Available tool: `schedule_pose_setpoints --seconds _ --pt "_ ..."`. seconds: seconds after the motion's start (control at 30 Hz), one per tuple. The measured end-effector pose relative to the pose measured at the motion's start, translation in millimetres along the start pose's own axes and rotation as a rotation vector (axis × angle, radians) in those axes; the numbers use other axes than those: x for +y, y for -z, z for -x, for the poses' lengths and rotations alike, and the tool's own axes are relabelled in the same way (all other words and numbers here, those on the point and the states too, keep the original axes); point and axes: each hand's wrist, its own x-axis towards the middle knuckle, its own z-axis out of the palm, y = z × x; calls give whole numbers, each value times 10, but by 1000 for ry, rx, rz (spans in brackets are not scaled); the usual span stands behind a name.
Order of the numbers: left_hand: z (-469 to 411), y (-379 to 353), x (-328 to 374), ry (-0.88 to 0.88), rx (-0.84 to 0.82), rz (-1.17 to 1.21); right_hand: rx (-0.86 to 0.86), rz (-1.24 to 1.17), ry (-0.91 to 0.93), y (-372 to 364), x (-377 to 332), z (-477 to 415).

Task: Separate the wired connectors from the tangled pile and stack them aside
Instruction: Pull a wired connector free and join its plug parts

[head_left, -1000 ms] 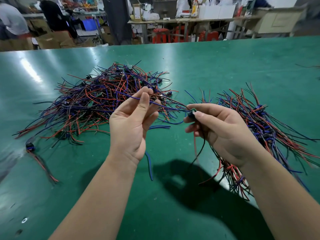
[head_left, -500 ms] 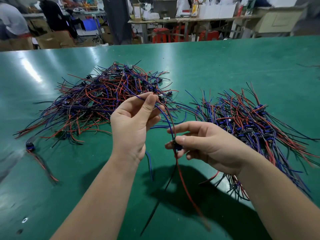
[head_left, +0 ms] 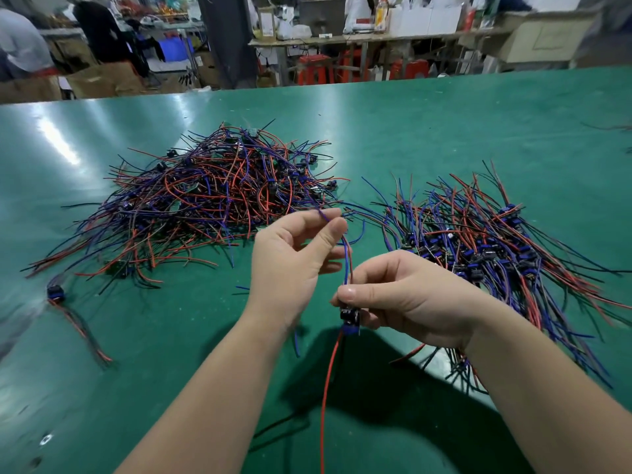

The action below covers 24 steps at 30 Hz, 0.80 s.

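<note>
A tangled pile [head_left: 205, 196] of red, blue and black wired connectors lies at the centre left of the green table [head_left: 444, 124]. A combed, roughly aligned stack of connectors [head_left: 489, 248] lies to the right. My right hand [head_left: 403, 295] pinches a black and blue connector [head_left: 350, 319] between thumb and fingers; its red wire hangs down toward me. My left hand [head_left: 294, 261] pinches the blue wire [head_left: 346, 258] that rises from that connector, just in front of the pile.
One stray connector [head_left: 54, 291] with red and black wires lies at the left near the table edge. Beyond the far edge are cardboard boxes, red stools, a cluttered bench and people standing.
My right hand has drawn the connector out of the pile and down toward me. My left hand has slid along the wire and stayed near the pile. The red wire now hangs straight.
</note>
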Motion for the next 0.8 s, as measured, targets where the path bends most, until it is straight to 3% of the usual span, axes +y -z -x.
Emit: schedule_pose_setpoints --seconds 0.2,0.33,0.57,0.67,0.8 --pt "5 -33 -4 391 -149 -140 229 -145 79 168 -41 -57" --pt "60 -19 -10 425 -380 -41 328 -114 104 250 -15 -84" --pt "68 -22 -23 430 -373 -94 399 116 170 293 34 -101" --pt "86 -16 9 460 -443 -112 450 60 185 350 -14 -76" --pt "139 -22 29 530 -666 -157 597 -70 263 511 -138 -8"
